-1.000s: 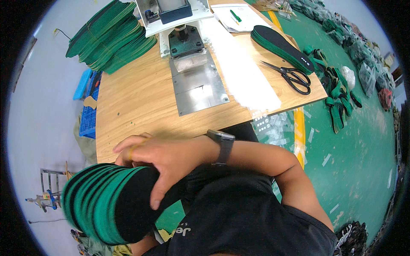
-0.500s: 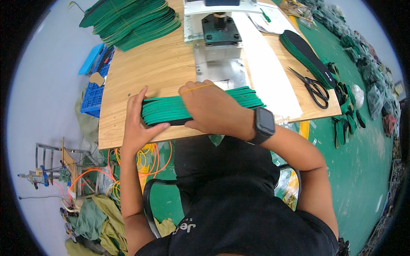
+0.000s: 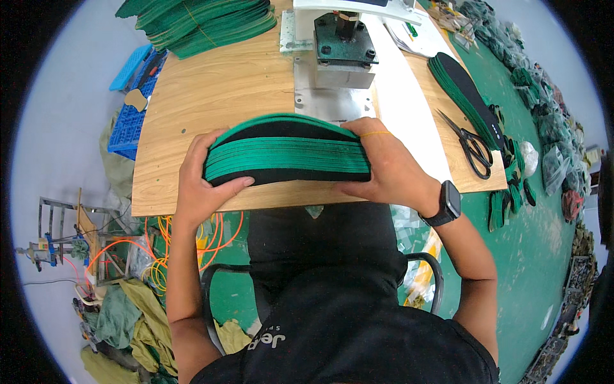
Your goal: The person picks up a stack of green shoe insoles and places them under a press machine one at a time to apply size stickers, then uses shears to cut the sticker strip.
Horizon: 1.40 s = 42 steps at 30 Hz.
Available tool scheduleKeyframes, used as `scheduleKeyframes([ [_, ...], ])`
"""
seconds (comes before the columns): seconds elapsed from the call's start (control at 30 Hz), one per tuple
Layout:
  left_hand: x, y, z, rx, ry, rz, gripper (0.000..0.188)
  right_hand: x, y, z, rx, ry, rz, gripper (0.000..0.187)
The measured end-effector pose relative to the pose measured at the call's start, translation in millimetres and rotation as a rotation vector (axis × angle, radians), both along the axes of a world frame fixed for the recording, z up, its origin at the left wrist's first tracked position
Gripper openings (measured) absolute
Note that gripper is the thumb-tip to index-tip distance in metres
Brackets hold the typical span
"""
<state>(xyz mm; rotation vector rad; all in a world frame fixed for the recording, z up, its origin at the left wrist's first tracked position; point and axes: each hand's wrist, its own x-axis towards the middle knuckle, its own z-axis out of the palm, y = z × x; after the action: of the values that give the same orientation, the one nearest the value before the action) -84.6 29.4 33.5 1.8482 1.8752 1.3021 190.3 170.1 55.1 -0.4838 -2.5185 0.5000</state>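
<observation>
A stack of green and black shoe insoles lies on its side near the front edge of the table, its green edges facing up. The topmost far insole bows away from the rest, leaving a dark gap. My left hand is closed round the left end, thumb on the near black face. Around the right end my right hand grips, its thumb low on the near side and its fingers partly hidden behind the stack. A thin yellow band crosses that hand near the fingers.
Beyond the stack stands a press with a metal base plate. Scissors and another insole pile lie at right, beside a white sheet. Tall green stacks stand far left; a blue crate adjoins the table's left edge.
My right hand has moved right, from the middle of the stack to its right end. The stack is now squared up between both hands, with its far insole bowed outward.
</observation>
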Motion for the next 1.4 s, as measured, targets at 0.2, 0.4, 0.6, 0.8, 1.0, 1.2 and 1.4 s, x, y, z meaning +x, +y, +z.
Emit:
scheduleKeyframes([
  [0.2,-7.7,-6.0,-0.7,0.126,0.140,-0.018,0.062,8.9,2.3,-4.4,-0.047,0.037,-0.021,0.063],
  [0.4,-11.4,-10.8,-5.4,0.088,0.081,-0.055,0.069,9.8,1.5,-14.5,-0.069,-0.028,-0.034,0.070],
  [0.6,-10.9,-8.8,-8.5,0.134,0.092,-0.032,0.070,5.7,-1.5,-21.0,-0.188,0.047,-0.035,0.070],
  [0.8,-19.1,-15.6,-17.5,0.191,0.079,0.010,0.069,9.1,4.0,-24.3,-0.135,0.087,0.066,0.068],
  [1.0,-23.7,-11.5,-17.5,0.133,0.086,0.003,0.062,14.1,-3.9,-24.9,-0.184,0.081,-0.023,0.066],
  [1.2,-14.8,-7.1,14.2,-0.222,-0.351,0.065,0.044,14.0,-1.1,-2.7,-0.629,0.162,-0.204,0.040],
  [1.4,-29.4,9.0,-24.1,-0.061,-0.649,0.088,0.054,14.1,14.1,-25.2,-0.490,0.112,-0.304,0.053],
])
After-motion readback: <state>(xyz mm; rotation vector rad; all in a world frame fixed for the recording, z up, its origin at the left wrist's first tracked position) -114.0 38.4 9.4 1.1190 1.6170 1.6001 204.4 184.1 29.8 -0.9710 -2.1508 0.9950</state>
